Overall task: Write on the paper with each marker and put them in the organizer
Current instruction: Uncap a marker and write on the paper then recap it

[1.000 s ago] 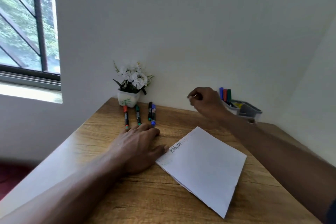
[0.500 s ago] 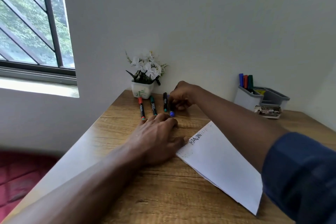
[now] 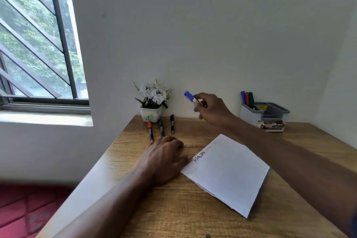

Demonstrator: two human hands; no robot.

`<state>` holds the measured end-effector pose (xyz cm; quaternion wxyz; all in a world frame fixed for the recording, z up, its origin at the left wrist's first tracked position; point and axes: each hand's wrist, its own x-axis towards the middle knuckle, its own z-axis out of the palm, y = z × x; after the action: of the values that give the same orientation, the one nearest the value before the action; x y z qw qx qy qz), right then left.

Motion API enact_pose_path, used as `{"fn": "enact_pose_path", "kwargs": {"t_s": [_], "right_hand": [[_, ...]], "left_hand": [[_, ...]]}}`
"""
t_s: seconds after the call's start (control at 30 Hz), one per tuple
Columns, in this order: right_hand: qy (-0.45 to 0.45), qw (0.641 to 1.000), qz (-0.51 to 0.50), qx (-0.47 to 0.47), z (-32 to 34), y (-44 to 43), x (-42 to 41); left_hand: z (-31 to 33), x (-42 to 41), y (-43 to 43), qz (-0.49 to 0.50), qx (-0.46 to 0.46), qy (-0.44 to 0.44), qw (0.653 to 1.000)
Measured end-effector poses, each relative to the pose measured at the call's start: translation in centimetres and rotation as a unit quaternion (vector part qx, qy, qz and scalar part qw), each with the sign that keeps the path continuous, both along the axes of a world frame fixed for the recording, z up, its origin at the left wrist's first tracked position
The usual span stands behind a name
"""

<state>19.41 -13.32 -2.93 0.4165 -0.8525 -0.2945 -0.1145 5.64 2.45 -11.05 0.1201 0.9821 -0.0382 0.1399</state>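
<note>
a: so, what just changed?
b: the right hand [image 3: 210, 111] has come up from the desk [image 3: 183, 208] with the blue marker [image 3: 190, 97]. thumb and fingers pinch its barrel, blue end pointing up and left, in the air above the far edge.
a: and half a second ago?
b: that hand was down on the row by the plant [image 3: 152, 100], which had four markers. now three [image 3: 161, 128] lie there, near the far left corner.
a: the other hand?
b: the left hand [image 3: 164, 158] has stayed flat on the desk, fingers relaxed, holding nothing, thumb at the paper's [image 3: 228, 172] left edge.
a: so for the task?
b: i'd say the pick is done. next comes writing under the scribble already on the paper. the organizer [image 3: 270, 111] at the far right already holds three markers.
</note>
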Motion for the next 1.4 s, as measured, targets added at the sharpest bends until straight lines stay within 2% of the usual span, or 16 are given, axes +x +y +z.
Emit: {"fn": "enact_pose_path", "kwargs": {"t_s": [0.07, 0.13, 0.23, 0.4, 0.53, 0.8, 1.0, 1.23, 1.33, 1.4], "right_hand": [[-0.020, 0.999, 0.029, -0.037, -0.6, -3.3, -1.9], [0.016, 0.996, 0.048, -0.070, -1.7, -6.0, -3.7], [0.035, 0.994, 0.079, -0.061, -4.2, -8.2, -5.7], [-0.079, 0.986, 0.104, -0.107, -6.5, -9.1, -6.2], [-0.133, 0.977, 0.114, -0.121, -6.9, -9.0, -6.7], [-0.162, 0.968, 0.124, -0.144, -6.9, -8.5, -7.2], [-0.191, 0.962, 0.134, -0.142, -6.5, -8.3, -7.7], [-0.198, 0.968, 0.096, -0.120, -6.4, -8.2, -7.7], [-0.230, 0.964, 0.081, -0.107, -6.6, -8.2, -7.9], [-0.213, 0.970, 0.070, -0.093, -6.5, -8.1, -8.0]], "left_hand": [[0.1, -0.5, -0.2, 0.004, 0.003, -0.023, 1.000], [0.3, -1.0, -0.4, 0.009, 0.004, -0.055, 0.998], [0.6, -1.8, -0.8, 0.015, 0.011, -0.097, 0.995], [1.5, -3.1, -2.0, 0.038, 0.083, -0.197, 0.976], [1.7, -3.9, -2.5, 0.050, 0.074, -0.249, 0.965], [1.7, -3.5, -3.0, -0.039, 0.117, -0.224, 0.967], [1.3, -2.8, -2.8, -0.098, 0.150, -0.238, 0.955], [1.2, -2.3, -2.3, -0.093, 0.101, -0.254, 0.957], [1.2, -2.0, -2.2, -0.089, 0.078, -0.258, 0.959], [1.2, -1.8, -2.0, -0.080, 0.050, -0.268, 0.959]]}}
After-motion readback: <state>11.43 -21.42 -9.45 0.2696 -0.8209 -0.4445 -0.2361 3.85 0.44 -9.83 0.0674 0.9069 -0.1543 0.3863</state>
